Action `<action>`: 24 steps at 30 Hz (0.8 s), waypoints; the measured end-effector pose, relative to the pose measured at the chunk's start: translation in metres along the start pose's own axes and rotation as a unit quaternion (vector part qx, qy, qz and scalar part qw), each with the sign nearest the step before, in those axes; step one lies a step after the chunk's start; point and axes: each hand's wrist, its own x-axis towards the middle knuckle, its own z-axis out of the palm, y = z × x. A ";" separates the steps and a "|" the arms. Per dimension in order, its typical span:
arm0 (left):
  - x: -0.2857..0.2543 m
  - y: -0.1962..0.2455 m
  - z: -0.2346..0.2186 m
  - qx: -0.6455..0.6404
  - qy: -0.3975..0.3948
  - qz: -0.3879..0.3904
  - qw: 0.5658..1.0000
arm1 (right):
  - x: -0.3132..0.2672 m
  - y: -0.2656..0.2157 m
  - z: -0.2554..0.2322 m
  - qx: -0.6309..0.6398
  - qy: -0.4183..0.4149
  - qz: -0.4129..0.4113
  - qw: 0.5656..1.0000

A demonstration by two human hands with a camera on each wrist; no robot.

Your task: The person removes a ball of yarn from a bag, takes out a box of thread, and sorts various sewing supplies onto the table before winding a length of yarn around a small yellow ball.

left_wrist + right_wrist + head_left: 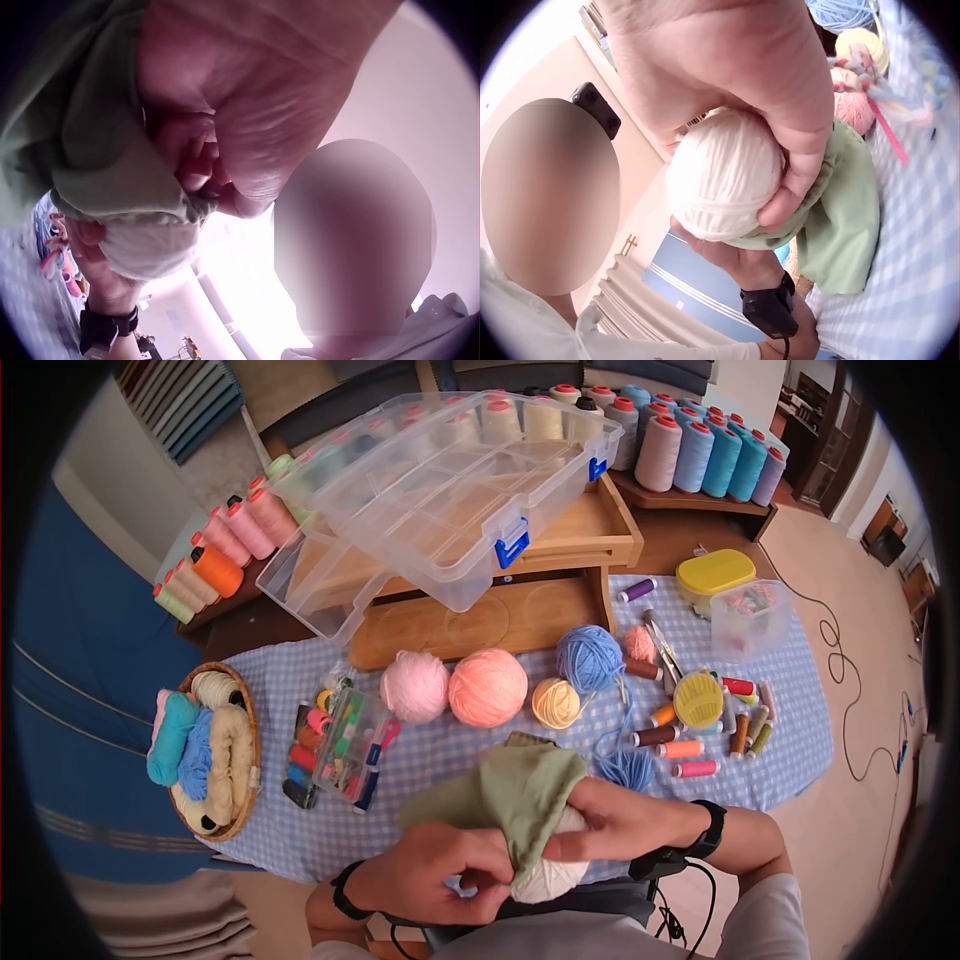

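A white yarn ball (724, 176) sits at the mouth of a green cloth bag (500, 785), partly covered by its gathered edge. My right hand (625, 820) grips the ball, thumb on one side and fingers on the other, as the right wrist view shows. Beside it my left hand (445, 870) pinches the bag's edge with curled fingers. In the left wrist view the bag's gathered rim (199, 210) runs right at those fingertips. The bag's body spreads away from me, over the near edge of the checked tablecloth (290, 840).
Pink (415, 686), peach (488, 688), yellow (556, 703) and blue (590, 658) yarn balls line the table beyond the bag. A thread box (355, 745) and yarn basket (250, 800) stand left. Scissors (660, 640) and several spools lie right; a clear plastic case (430, 510) rests behind.
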 end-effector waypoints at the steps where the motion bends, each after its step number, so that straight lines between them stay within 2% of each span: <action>1: 0.000 0.001 0.003 0.003 -0.009 0.017 1.000 | 0.000 -0.001 -0.003 0.039 0.012 0.068 0.997; 2: 0.000 0.002 0.004 0.006 -0.017 0.033 0.999 | 0.002 -0.003 -0.007 0.078 0.024 0.135 0.988; 3: 0.001 0.004 0.005 0.022 -0.033 0.018 0.999 | 0.004 -0.012 -0.011 0.133 0.055 0.149 0.978; 4: 0.002 0.003 0.005 0.023 -0.030 0.017 0.999 | 0.005 -0.010 -0.010 0.132 0.051 0.149 0.979; 6: 0.005 0.002 0.005 0.044 -0.060 -0.007 0.997 | 0.006 -0.006 -0.006 0.361 0.109 0.174 0.910; 8: 0.003 0.002 0.004 0.044 -0.061 -0.012 0.997 | 0.006 -0.010 -0.006 0.382 0.105 0.188 0.899; 11: 0.000 -0.001 0.007 -0.016 -0.014 -0.006 1.000 | 0.005 -0.010 -0.001 0.425 0.108 0.152 0.886; 12: 0.002 -0.002 0.008 -0.016 -0.027 0.000 1.000 | 0.005 -0.009 0.001 0.290 0.111 0.086 0.947; 13: 0.002 -0.001 0.008 -0.014 -0.038 0.005 0.999 | 0.006 -0.007 0.003 0.148 0.109 0.016 0.983; 14: 0.001 -0.001 0.009 -0.013 -0.036 0.004 0.999 | 0.002 -0.003 0.005 0.148 0.107 0.015 0.983; 15: 0.000 0.001 0.010 -0.056 -0.022 -0.020 0.998 | -0.004 0.003 0.006 -0.062 0.091 -0.011 0.994; 16: -0.001 0.001 0.011 -0.099 -0.007 -0.043 0.994 | -0.006 0.008 0.005 -0.270 0.071 -0.038 0.959; 17: -0.002 0.001 0.012 -0.097 -0.005 -0.043 0.994 | -0.003 0.010 0.006 -0.322 0.052 -0.082 0.942; 18: -0.002 -0.001 0.012 -0.122 -0.018 -0.019 0.992 | -0.002 0.010 0.006 -0.322 0.050 -0.084 0.942; 19: -0.003 -0.003 0.011 -0.147 -0.031 0.006 0.989 | -0.002 0.011 0.006 -0.345 0.052 -0.064 0.935; 21: -0.004 -0.006 0.009 -0.148 -0.033 -0.004 0.988 | -0.004 0.013 0.002 -0.423 0.063 -0.001 0.904; 22: -0.005 -0.006 0.008 -0.151 -0.037 -0.015 0.988 | -0.004 0.011 0.001 -0.423 0.060 -0.003 0.904; 24: -0.004 -0.004 0.008 -0.148 0.001 -0.016 0.989 | -0.002 0.006 -0.003 -0.475 0.136 -0.030 0.869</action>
